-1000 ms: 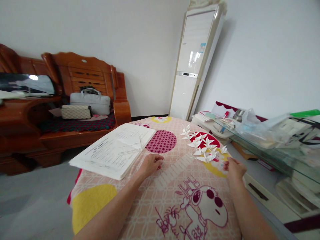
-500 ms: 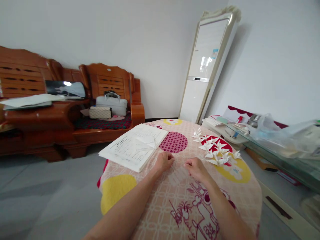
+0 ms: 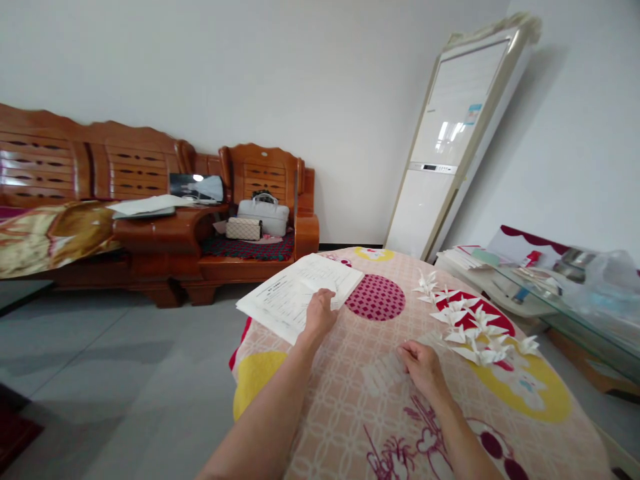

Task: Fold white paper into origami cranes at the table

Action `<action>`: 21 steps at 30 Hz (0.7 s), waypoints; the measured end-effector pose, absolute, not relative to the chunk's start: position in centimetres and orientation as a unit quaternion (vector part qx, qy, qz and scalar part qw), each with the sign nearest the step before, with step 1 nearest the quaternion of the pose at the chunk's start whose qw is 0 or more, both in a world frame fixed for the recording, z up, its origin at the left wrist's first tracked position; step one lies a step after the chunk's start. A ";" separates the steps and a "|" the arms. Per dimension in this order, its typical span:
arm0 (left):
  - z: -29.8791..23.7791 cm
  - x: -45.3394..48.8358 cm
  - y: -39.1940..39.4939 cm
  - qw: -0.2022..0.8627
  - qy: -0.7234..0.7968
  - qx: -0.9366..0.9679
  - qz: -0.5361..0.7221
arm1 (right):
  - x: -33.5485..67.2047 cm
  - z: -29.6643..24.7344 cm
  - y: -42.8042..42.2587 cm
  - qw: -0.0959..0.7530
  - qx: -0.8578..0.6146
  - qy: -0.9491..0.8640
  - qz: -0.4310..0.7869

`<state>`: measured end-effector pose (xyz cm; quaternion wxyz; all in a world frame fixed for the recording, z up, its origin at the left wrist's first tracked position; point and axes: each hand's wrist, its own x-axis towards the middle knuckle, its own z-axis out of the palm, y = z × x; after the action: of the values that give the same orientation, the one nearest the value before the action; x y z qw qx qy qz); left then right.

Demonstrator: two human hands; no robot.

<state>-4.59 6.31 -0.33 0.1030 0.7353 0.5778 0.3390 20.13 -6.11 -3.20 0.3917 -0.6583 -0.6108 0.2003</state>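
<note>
My left hand (image 3: 320, 311) rests on the near right corner of a stack of printed papers (image 3: 295, 293), fingers laid over the top sheet. My right hand (image 3: 424, 365) lies on the patterned pink cloth (image 3: 380, 413) with its fingers loosely curled and nothing visible in them. Several white folded paper cranes (image 3: 475, 327) lie in a row just right of my right hand, not touching it.
A wooden sofa (image 3: 150, 200) with bags (image 3: 263, 217) stands at the left wall. A tall white air conditioner (image 3: 450, 147) fills the corner. A glass-topped stand (image 3: 560, 293) with papers and plastic bags runs along the right. Grey floor (image 3: 110, 373) lies left of the table.
My left hand moved forward onto the paper stack. My right hand came from the cranes toward the middle and settled on the cloth. The view swung left.
</note>
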 end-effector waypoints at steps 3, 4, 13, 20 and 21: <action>-1.1 -5.4 7.2 0.099 0.596 0.730 0.319 | 20.0 -3.0 -6.3 0.392 -0.655 -0.613 0.203; -1.2 -5.4 7.4 0.100 0.599 0.730 0.315 | 20.0 -3.0 -6.3 0.392 -0.654 -0.613 0.205; -1.2 -5.1 7.8 0.094 0.631 0.716 0.283 | 20.2 -3.4 -6.2 0.392 -0.650 -0.616 0.211; -0.5 -5.5 7.9 0.101 0.665 0.684 0.283 | 19.9 -3.1 -6.4 0.399 -0.650 -0.603 0.234; -0.3 -5.7 8.0 0.103 0.669 0.679 0.284 | 19.9 -3.0 -6.4 0.399 -0.649 -0.604 0.234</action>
<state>-5.71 8.00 -0.32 0.1026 0.6792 0.6689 0.2843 19.89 -6.43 -2.98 0.3992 -0.6489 -0.6043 0.2335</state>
